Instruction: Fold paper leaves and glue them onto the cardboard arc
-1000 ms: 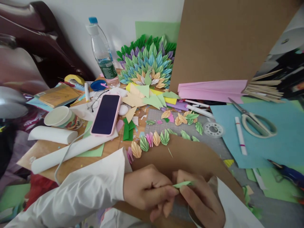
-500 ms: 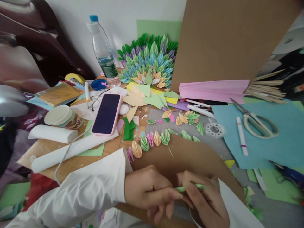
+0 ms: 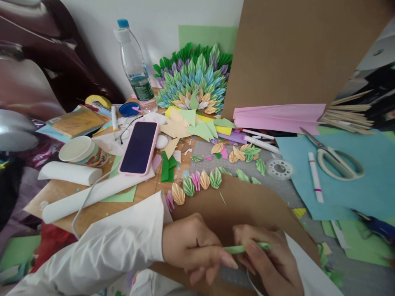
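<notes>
Both of my hands meet low in the middle over a curved brown card [image 3: 247, 205]. Between them lies a narrow folded strip of light green paper [image 3: 236, 248]. My left hand [image 3: 193, 246] pinches its left end with fingers curled. My right hand [image 3: 268, 259] grips its right end, fingers wrapped round it. Along the card's upper edge sits a row of small folded paper leaves [image 3: 200, 181] in orange, green and pink.
A pink-cased phone [image 3: 138, 147], paper cup [image 3: 79, 150], white paper rolls [image 3: 70, 174] and water bottle [image 3: 134, 68] lie left. A fan of folded paper leaves [image 3: 194, 80] and a tall brown board [image 3: 293, 49] stand behind. Scissors [image 3: 335, 158], glue stick [image 3: 315, 177] and tape roll [image 3: 279, 167] rest at right.
The green strip has sunk lower and lies flatter between my hands. My right hand has slid a little right along it; my left fingers have stretched out along its left end.
</notes>
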Demonstrator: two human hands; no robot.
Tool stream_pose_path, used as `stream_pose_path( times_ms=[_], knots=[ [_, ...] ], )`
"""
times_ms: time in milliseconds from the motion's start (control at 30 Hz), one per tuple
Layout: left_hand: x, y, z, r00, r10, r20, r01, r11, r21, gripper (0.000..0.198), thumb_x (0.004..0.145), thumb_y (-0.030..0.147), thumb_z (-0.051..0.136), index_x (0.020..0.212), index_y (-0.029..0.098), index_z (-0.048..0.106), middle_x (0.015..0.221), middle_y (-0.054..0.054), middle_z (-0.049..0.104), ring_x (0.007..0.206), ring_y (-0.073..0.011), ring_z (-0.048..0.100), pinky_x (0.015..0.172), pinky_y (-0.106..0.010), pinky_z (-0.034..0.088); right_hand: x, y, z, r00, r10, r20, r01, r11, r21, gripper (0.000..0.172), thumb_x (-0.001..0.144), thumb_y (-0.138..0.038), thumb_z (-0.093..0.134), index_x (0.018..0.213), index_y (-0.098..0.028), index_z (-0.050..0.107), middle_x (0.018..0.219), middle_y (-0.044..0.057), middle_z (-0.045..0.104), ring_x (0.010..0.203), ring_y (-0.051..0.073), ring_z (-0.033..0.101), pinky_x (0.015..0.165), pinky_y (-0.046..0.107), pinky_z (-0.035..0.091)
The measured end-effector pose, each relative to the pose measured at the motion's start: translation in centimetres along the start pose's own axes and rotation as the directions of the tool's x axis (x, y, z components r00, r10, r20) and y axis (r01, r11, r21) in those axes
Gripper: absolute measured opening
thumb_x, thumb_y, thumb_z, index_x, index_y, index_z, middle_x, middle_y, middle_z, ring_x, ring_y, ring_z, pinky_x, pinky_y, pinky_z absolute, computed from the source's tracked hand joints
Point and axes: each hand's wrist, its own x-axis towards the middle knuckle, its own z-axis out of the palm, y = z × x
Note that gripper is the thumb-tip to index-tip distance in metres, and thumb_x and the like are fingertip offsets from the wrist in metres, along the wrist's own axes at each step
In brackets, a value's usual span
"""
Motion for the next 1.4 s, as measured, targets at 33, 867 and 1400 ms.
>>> stream_pose_path(
  times_ms=[33, 867, 1400],
  knots=[
    [0.0, -0.1, 0.0, 0.999, -0.029, 0.013, 0.029, 0.999, -0.037, 0.068, 0.086, 0.073, 0.035, 0.056, 0.015, 0.054, 0.035, 0.001, 0.047, 0.029, -0.0071, 0.045, 0.034, -0.015, 0.039, 0.0, 0.1, 0.0, 1.000, 0.017, 0.015, -0.017, 0.999, 0.028, 0.040, 0.100, -0.030, 0.040, 0.062, -0.020, 0.036, 0.055, -0.004, 0.039, 0.048, 0.009, 0.036, 0.047, 0.024, 0.027],
    [-0.6, 1.4, -1.2, 1.000, 0.001, 0.015, 0.005, 0.915, -0.403, 0.044, 0.091, 0.045, 0.056, 0.077, 0.008, 0.076, 0.052, -0.008, 0.067, 0.040, -0.0083, 0.052, 0.037, -0.018, 0.033, 0.0, -0.3, 0.4, 0.995, -0.085, -0.051, 0.084, 0.996, -0.007, 0.044, 0.100, -0.036, 0.037, 0.060, -0.020, 0.042, 0.049, -0.003, 0.039, 0.044, 0.010, 0.041, 0.045, 0.024, 0.030],
    [0.6, 0.1, 0.3, 0.789, 0.115, -0.603, -0.140, 0.990, 0.005, 0.010, 0.072, 0.017, 0.067, 0.069, 0.008, 0.064, 0.059, -0.003, 0.058, 0.050, -0.0066, 0.048, 0.046, -0.015, 0.039, 0.6, -0.1, -0.2, 0.934, -0.351, -0.069, 0.278, 0.834, -0.476, 0.032, 0.086, -0.008, 0.056, 0.113, -0.025, 0.055, 0.095, 0.005, 0.056, 0.072, 0.014, 0.058, 0.060, 0.024, 0.053]
  ],
)
